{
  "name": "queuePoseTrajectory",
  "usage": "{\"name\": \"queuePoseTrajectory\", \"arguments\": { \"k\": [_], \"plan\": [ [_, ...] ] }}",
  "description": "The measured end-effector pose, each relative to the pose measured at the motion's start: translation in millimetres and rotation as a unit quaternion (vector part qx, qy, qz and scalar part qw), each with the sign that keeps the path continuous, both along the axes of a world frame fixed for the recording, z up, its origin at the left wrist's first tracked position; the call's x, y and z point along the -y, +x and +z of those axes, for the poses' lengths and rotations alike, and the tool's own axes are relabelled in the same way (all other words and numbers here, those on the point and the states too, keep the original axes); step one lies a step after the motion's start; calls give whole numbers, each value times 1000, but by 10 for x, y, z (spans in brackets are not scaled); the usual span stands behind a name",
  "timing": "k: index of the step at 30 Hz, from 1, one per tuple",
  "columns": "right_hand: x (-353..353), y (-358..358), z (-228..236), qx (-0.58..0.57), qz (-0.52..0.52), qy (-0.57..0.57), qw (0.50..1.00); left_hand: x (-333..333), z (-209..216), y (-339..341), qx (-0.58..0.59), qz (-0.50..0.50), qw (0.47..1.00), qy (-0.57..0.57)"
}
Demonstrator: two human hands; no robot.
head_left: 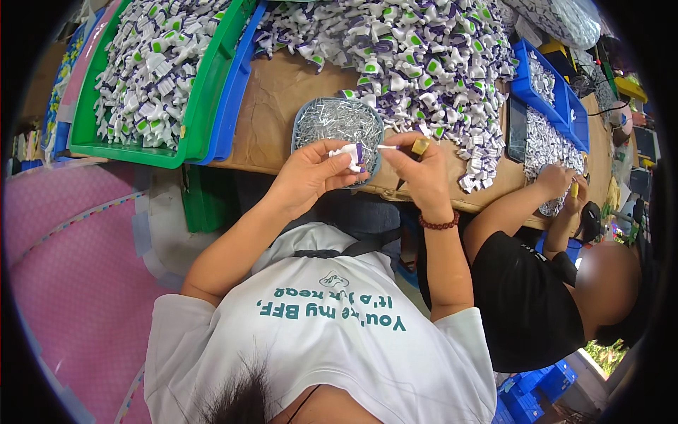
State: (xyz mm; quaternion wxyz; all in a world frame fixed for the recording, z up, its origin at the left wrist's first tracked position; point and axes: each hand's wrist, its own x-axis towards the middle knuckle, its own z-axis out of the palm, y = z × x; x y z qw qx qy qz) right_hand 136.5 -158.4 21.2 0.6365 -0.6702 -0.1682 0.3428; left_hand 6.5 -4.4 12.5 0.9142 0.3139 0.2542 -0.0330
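My left hand (318, 172) pinches a small white and purple plastic part (351, 157) between thumb and fingers, above the near side of a grey-blue tub (302, 116). Thin silvery metal pins (339, 124) fill that tub. Just to the right, my right hand (424, 172) is closed, with a thin white piece (387, 147) sticking out from its fingertips toward the plastic part; a small gap separates them. A yellow block-like object (421, 145) also shows between the right fingers. Whether it joins the white piece is hidden.
White, purple and green plastic parts (424, 71) are heaped on the brown table (265, 116). More fill a green crate (192, 106) at left, beside a blue one (229, 106). At right, a co-worker's hands (558, 182) work near white pieces and a blue divided bin (526, 81).
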Motion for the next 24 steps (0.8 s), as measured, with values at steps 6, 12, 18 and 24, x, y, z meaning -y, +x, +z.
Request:
{"name": "queuePoseTrajectory", "arguments": {
  "k": [6, 12, 18, 24],
  "plan": [
    [-14, -202, -47, -96, 0, 94, 991, -9, -29, -15, 18, -20, 998, -61],
    [-5, -261, -102, -82, 1, 132, 988, -14, -64, -22, 8, -19, 996, -92],
    [36, -247, -162, -15, 37, 157, 987, -24, -104, -47, 7, -46, 983, -180],
    [68, -178, -90, 75, 106, 144, 981, -39, -22, -44, -12, -58, 987, -150]
  ]
}}
